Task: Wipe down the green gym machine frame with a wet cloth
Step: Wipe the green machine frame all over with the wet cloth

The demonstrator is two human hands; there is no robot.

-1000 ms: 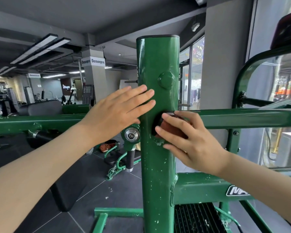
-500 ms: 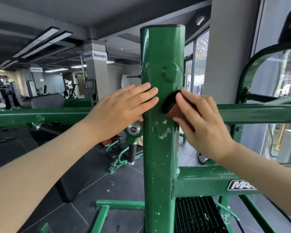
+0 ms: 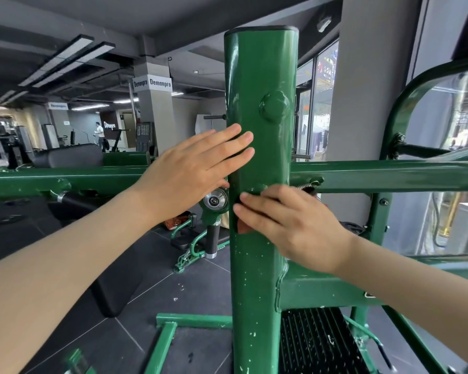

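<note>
Dark tiled floor [image 3: 135, 333] carries the green machine frame [image 3: 257, 292] and a black bench [image 3: 114, 290].

left hand [image 3: 189, 171] on post [image 3: 257, 279] | right hand [image 3: 289, 225] below, pressing cloth [image 3: 242, 227]
</note>
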